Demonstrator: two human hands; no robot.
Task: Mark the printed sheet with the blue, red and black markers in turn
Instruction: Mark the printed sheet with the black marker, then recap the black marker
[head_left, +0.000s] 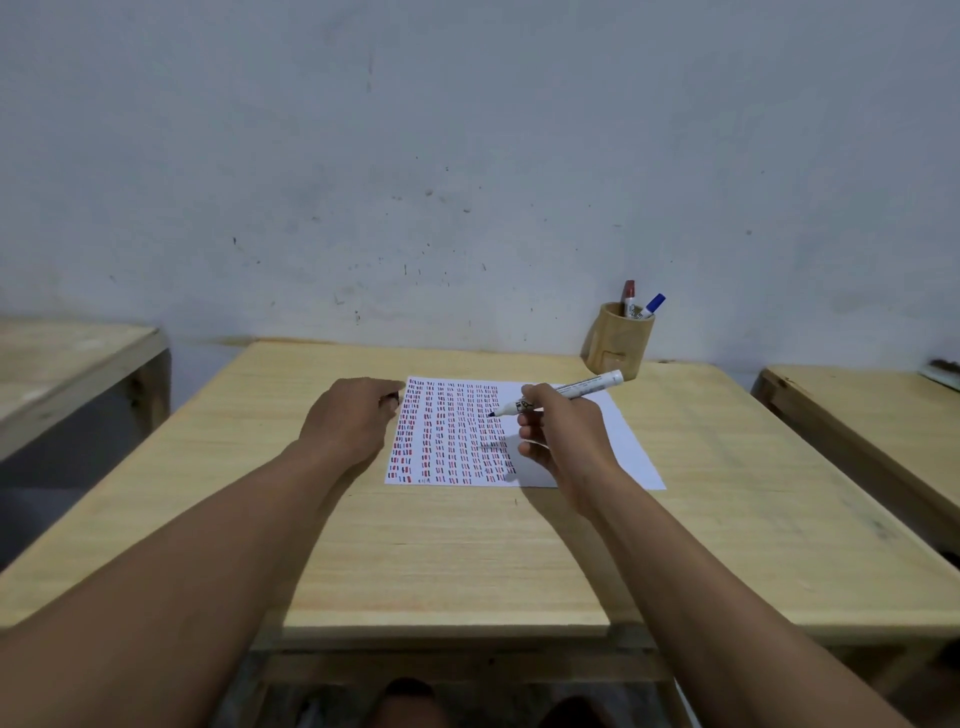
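The printed sheet (626, 441) lies flat on the wooden table (467, 561), its columns covered with short red, blue and black marks. My right hand (563, 439) grips an uncapped white marker (584, 387) with a dark tip; the tip hovers at the sheet's right-hand columns, near the top. My left hand (348, 415) rests at the sheet's upper left corner, curled around a small dark cap (390, 400). The red marker (629, 293) and the blue marker (653, 304) stand capped in a wooden cup (618, 343) at the table's far right, behind the sheet.
A grey wall runs right behind the table. Another wooden table (67, 358) stands to the left across a gap, and a third (857, 410) to the right with a flat object (943, 371) on its far edge. My knees show below the table's front edge.
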